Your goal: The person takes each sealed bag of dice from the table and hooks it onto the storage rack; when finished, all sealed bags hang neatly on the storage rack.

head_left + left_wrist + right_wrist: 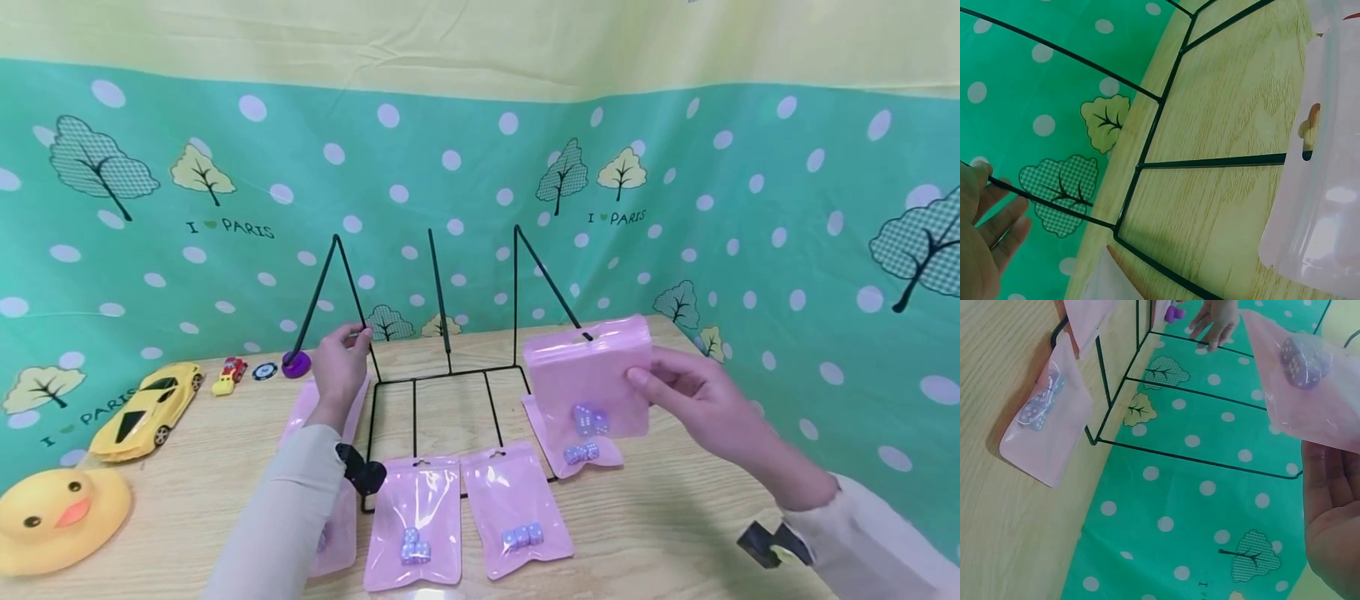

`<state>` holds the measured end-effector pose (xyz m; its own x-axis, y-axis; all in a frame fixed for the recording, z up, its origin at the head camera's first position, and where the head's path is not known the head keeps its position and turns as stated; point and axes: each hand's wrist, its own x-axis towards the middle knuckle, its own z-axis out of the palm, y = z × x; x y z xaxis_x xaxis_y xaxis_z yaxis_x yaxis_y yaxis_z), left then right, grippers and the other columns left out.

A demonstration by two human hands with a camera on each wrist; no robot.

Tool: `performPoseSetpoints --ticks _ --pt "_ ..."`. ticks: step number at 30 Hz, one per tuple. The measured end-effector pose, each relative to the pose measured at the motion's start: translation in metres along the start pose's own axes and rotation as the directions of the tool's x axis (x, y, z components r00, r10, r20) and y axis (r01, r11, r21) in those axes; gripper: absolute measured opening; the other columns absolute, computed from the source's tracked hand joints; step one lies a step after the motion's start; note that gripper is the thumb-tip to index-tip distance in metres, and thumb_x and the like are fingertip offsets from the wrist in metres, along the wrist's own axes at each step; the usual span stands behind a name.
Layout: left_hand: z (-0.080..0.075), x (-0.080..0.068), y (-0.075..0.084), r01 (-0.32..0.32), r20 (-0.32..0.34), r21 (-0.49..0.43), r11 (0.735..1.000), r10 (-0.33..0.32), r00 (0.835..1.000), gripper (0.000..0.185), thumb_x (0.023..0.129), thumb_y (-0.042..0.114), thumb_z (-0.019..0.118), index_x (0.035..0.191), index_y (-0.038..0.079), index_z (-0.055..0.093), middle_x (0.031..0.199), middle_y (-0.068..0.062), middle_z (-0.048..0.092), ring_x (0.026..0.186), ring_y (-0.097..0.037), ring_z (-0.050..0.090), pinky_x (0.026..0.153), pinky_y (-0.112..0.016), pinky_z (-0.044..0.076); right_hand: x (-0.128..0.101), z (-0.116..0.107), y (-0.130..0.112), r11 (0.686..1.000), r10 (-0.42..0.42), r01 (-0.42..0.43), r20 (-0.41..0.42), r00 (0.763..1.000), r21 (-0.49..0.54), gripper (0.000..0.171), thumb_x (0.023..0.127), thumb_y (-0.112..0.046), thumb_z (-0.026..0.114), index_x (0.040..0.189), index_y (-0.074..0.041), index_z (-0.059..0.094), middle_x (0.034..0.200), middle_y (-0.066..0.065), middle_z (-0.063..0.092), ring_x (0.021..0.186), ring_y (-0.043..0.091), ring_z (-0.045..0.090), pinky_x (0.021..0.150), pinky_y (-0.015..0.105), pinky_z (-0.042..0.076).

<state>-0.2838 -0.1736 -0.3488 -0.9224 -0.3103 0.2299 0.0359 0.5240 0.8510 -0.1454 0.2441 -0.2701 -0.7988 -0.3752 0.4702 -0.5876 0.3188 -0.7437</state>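
A black wire rack [450, 374] with upward-slanting prongs stands on the table. My left hand [341, 367] pinches its left upright between thumb and fingers. My right hand [693, 400] holds a pink zip bag [581, 367] by its right edge, with purple dice [588, 421] inside. The bag's hanging hole is at the tip of the upper right prong. Behind and below it, another pink bag [555, 454] hangs on the lower right. Two more pink bags, a left one [412, 500] and a right one [517, 500], hang in front. My left forearm partly hides a further pink bag [341, 533].
At the left lie a yellow duck [60, 521], a yellow toy car [150, 412], a small red and yellow toy car [229, 376] and a round chip [265, 371]. A purple object [297, 365] sits by the upper left prong. A green dotted curtain [420, 183] hangs behind the table.
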Motion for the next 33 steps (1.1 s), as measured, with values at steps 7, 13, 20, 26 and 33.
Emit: performPoseSetpoints --ticks 7,13,20,26,33 --pt "0.0 0.0 -0.001 -0.018 -0.013 -0.003 1.0 0.018 1.0 0.034 0.107 0.025 0.055 0.13 0.002 0.066 0.126 -0.024 0.067 0.11 -0.038 0.068 0.099 -0.051 0.051 0.01 0.005 0.006 0.991 0.126 -0.126 -0.016 0.992 -0.046 0.028 0.106 -0.011 0.053 0.126 0.004 0.065 0.105 -0.002 0.073 0.088 0.016 0.071 0.075 0.029 0.059" --pt "0.0 0.0 -0.002 -0.011 -0.005 -0.01 1.0 0.011 1.0 0.034 0.107 0.024 0.055 0.13 0.002 0.066 0.126 -0.024 0.067 0.111 -0.038 0.068 0.099 -0.051 0.051 0.026 0.011 0.018 0.993 0.118 -0.118 -0.047 0.992 0.004 0.028 0.107 -0.012 0.053 0.124 0.007 0.065 0.099 0.003 0.072 0.085 0.016 0.071 0.075 0.031 0.06" --pt "0.0 -0.002 -0.001 0.002 0.007 -0.012 1.0 -0.002 1.0 0.034 0.107 0.025 0.055 0.131 0.003 0.065 0.128 -0.024 0.066 0.113 -0.039 0.066 0.099 -0.052 0.05 0.043 0.016 0.024 0.988 0.152 -0.153 -0.06 0.987 -0.007 0.025 0.107 -0.018 0.054 0.115 0.003 0.066 0.09 0.01 0.066 0.08 0.019 0.067 0.075 0.031 0.06" --pt "0.0 -0.002 -0.001 -0.006 0.003 -0.004 1.0 0.006 1.0 0.034 0.107 0.025 0.055 0.131 0.003 0.065 0.127 -0.024 0.066 0.113 -0.039 0.066 0.099 -0.052 0.051 0.062 0.018 0.025 0.976 0.218 -0.218 -0.064 0.974 -0.004 0.031 0.107 -0.027 0.054 0.111 0.003 0.063 0.096 0.014 0.065 0.086 0.02 0.066 0.077 0.032 0.06" --pt "0.0 -0.002 -0.002 -0.011 -0.001 -0.012 1.0 0.011 1.0 0.033 0.107 0.025 0.055 0.13 0.004 0.066 0.126 -0.024 0.067 0.112 -0.038 0.066 0.098 -0.051 0.051 0.085 0.018 0.033 0.965 0.262 -0.262 -0.048 0.964 0.0 0.039 0.108 -0.032 0.052 0.123 0.002 0.063 0.109 0.017 0.068 0.094 0.022 0.066 0.08 0.031 0.059"
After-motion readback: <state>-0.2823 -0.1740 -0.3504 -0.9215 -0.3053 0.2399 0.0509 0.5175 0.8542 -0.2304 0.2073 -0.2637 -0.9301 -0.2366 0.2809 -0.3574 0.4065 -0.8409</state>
